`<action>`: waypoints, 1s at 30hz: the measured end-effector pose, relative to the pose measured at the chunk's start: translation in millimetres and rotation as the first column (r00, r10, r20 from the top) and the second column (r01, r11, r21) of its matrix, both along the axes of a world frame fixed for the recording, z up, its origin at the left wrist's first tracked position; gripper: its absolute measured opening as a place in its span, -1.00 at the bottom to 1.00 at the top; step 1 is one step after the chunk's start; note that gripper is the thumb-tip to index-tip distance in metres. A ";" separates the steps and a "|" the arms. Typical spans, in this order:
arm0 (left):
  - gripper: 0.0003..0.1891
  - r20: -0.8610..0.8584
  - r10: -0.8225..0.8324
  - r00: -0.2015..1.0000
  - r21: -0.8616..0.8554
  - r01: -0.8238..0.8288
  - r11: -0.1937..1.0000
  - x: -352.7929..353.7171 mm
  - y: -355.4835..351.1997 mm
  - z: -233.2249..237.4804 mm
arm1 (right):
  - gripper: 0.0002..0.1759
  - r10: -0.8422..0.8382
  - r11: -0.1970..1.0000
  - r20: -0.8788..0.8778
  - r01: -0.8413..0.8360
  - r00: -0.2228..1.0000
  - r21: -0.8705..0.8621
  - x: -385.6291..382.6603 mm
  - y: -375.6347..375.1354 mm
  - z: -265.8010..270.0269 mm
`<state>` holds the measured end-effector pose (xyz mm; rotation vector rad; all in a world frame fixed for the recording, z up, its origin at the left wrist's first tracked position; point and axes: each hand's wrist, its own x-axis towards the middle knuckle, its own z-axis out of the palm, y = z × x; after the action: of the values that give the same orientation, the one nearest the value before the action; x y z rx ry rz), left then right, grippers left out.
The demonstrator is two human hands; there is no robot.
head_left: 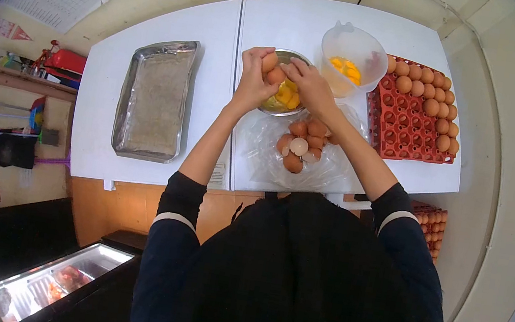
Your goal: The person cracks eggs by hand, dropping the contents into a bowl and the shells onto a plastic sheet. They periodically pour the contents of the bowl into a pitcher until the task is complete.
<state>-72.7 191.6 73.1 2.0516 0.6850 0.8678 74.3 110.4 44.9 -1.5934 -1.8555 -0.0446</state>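
Note:
My left hand is closed around two brown eggs above the left side of a metal bowl. Several yellow yolks lie in clear egg white in that bowl. My right hand reaches over the bowl's right side, fingers bent and a little apart, tips close to the eggs; I see nothing held in it. Just below the bowl, a pile of broken eggshells rests on a clear plastic bag.
Behind my right hand stands a translucent plastic tub with yolks inside. Red egg trays, partly filled with brown eggs, are at the right. A lined metal baking tray lies at the left. More trayed eggs sit below the table.

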 end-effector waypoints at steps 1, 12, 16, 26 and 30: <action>-0.27 -0.054 0.008 0.999 0.175 0.002 0.985 0.9 -0.7 0.0 | -0.48 -0.053 0.998 0.060 0.051 0.997 0.021 -3.6 -4.9 3.7; -0.35 -0.099 -0.132 0.986 -0.071 0.126 0.990 3.6 -104.8 -22.1 | -0.46 -0.156 0.821 -0.291 -0.040 0.944 -0.570 -3.7 -104.1 4.8; -0.39 -0.204 -0.134 0.970 0.137 0.164 0.977 4.8 -117.5 -46.1 | -0.49 -0.198 0.939 -0.239 0.114 0.950 -0.325 14.1 -138.1 14.0; -0.47 -0.278 0.024 0.960 0.051 -0.010 0.999 -18.9 -121.6 -29.1 | -0.72 -0.867 0.404 0.288 0.912 0.407 -0.075 226.4 -252.2 -2.6; -0.44 -0.182 0.076 0.980 -0.193 -0.111 0.975 -27.0 -112.1 -21.2 | -0.61 -0.950 0.255 0.128 0.945 0.284 -0.207 225.7 -247.5 4.9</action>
<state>-99.8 79.5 51.9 1.9377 0.9336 0.6464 300.0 -137.2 49.7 -2.6754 -0.5519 -0.3460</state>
